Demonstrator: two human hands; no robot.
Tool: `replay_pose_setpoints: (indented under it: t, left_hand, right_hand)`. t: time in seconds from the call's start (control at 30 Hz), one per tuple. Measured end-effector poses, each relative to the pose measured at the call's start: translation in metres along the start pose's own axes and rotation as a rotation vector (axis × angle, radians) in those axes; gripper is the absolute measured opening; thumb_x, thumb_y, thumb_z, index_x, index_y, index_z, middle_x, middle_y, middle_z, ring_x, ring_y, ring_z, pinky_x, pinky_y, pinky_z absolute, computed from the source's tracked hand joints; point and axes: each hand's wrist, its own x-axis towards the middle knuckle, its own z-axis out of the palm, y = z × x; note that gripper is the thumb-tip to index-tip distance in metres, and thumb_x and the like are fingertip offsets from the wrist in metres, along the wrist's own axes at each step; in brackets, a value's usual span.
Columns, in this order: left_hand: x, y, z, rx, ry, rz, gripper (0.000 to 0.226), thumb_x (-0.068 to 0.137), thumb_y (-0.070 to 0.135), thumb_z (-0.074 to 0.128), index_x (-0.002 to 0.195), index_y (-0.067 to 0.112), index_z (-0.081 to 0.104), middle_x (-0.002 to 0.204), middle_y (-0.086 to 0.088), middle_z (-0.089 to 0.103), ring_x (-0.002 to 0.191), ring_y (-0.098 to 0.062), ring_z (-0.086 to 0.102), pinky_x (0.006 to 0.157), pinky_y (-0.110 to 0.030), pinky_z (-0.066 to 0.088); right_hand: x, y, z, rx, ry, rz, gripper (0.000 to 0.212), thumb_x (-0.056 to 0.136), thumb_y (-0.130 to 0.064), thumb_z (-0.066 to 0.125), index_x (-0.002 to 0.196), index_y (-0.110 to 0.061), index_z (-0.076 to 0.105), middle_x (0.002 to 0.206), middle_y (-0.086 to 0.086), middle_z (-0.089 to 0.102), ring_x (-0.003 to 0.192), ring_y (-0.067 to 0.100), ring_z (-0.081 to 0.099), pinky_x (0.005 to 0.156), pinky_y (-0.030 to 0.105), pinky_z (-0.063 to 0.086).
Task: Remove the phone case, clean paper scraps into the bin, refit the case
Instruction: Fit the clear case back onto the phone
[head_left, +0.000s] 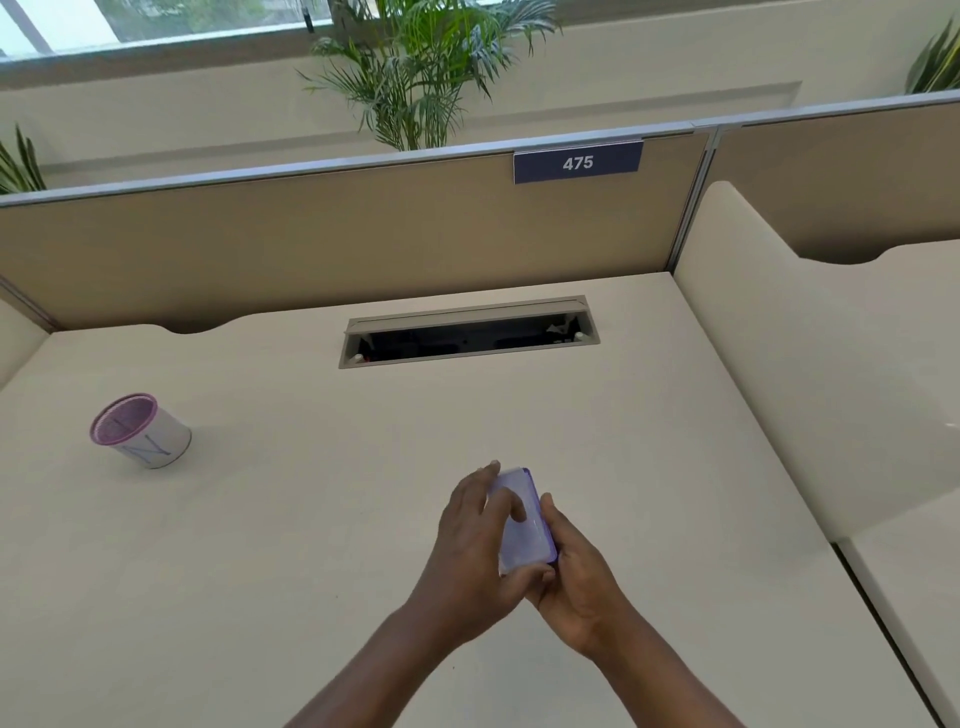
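One phone (522, 525), two hands, one bin (139, 431), seemingly.

This is an office. A tan cubicle wall (363, 244) stands at 12 o'clock behind the desk (260, 519), with a number sign "475" (577, 162) at 1 o'clock and a cable slot (467, 332).

The phone (521, 525) between my hands shows a pale lilac face with a deeper purple edge. The bin (139, 432) is white with a purple mesh rim and blue scribbled lines. My desk (311, 519) is plain cream, the partition (311, 249) tan, its sign (577, 162) navy with white numerals.
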Motion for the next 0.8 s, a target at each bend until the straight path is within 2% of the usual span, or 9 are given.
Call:
replay_pose_setpoints:
  t: [0.1,0.23,0.37,0.47,0.53,0.63,0.7,0.8]
  left_hand:
    - [0.003,0.003,-0.003,0.000,0.029,0.021,0.054,0.077,0.042,0.073,0.123,0.021,0.053,0.154,-0.001,0.037,0.148,-0.015,0.025,0.107,-0.046,0.046]
    - [0.005,0.004,-0.002,0.063,0.047,0.064,0.060,0.076,0.039,0.074,0.129,0.016,0.055,0.153,-0.007,0.041,0.144,-0.022,0.035,0.112,-0.045,0.040]
    - [0.005,0.005,0.000,0.128,0.024,0.059,0.059,0.082,0.039,0.070,0.133,0.016,0.054,0.156,-0.008,0.039,0.148,-0.023,0.030,0.119,-0.042,0.031]
    - [0.005,0.004,-0.004,0.151,-0.057,0.088,0.064,0.084,0.046,0.063,0.139,0.019,0.048,0.161,-0.005,0.032,0.153,-0.019,0.020,0.122,-0.037,0.025]
    - [0.006,0.001,-0.012,0.081,-0.125,0.106,0.064,0.082,0.045,0.061,0.140,0.022,0.044,0.158,0.001,0.034,0.152,-0.012,0.020,0.119,-0.028,0.028]
    - [0.016,-0.004,-0.023,-0.082,-0.110,-0.009,0.051,0.088,0.035,0.060,0.137,0.027,0.047,0.140,0.011,0.048,0.134,-0.002,0.040,0.102,-0.015,0.039]
    - [0.028,-0.006,-0.025,-0.142,-0.024,-0.112,0.036,0.096,0.024,0.060,0.132,0.023,0.057,0.122,0.009,0.058,0.116,-0.005,0.054,0.093,-0.021,0.046]
    - [0.045,-0.004,-0.028,-0.244,0.015,-0.270,0.016,0.098,0.019,0.061,0.107,0.023,0.072,0.104,0.004,0.063,0.098,-0.007,0.061,0.082,-0.023,0.051]
  right_hand:
    - [-0.002,0.000,0.002,0.000,-0.024,0.001,0.050,0.103,-0.048,0.048,0.134,-0.013,0.067,0.137,0.018,0.066,0.117,0.028,0.068,0.078,0.033,0.061]
    - [-0.003,-0.002,0.004,-0.033,-0.027,-0.009,0.051,0.101,-0.052,0.048,0.133,-0.017,0.068,0.138,0.015,0.066,0.125,0.028,0.065,0.087,0.034,0.060]
    - [-0.003,-0.003,0.005,-0.067,-0.034,-0.027,0.051,0.100,-0.054,0.051,0.136,-0.021,0.066,0.141,0.010,0.066,0.130,0.025,0.062,0.093,0.033,0.058]
    - [-0.004,-0.004,0.006,-0.165,-0.055,-0.060,0.046,0.100,-0.051,0.056,0.138,-0.025,0.064,0.139,0.007,0.066,0.120,0.023,0.066,0.088,0.032,0.057]
    - [-0.003,-0.004,0.003,-0.205,-0.066,-0.088,0.044,0.102,-0.047,0.056,0.139,-0.026,0.061,0.136,0.007,0.066,0.109,0.021,0.068,0.084,0.033,0.056]
    - [-0.004,-0.001,-0.001,-0.241,-0.063,-0.107,0.048,0.096,-0.047,0.064,0.138,-0.025,0.062,0.129,0.007,0.070,0.106,0.023,0.070,0.081,0.035,0.057]
    - [-0.004,0.001,-0.001,-0.287,-0.070,-0.111,0.058,0.086,-0.053,0.070,0.136,-0.025,0.063,0.116,0.008,0.073,0.091,0.024,0.069,0.074,0.036,0.056]
    - [-0.003,0.004,0.002,-0.349,-0.089,-0.114,0.065,0.081,-0.056,0.071,0.139,-0.027,0.059,0.118,0.009,0.072,0.086,0.024,0.069,0.072,0.035,0.056]
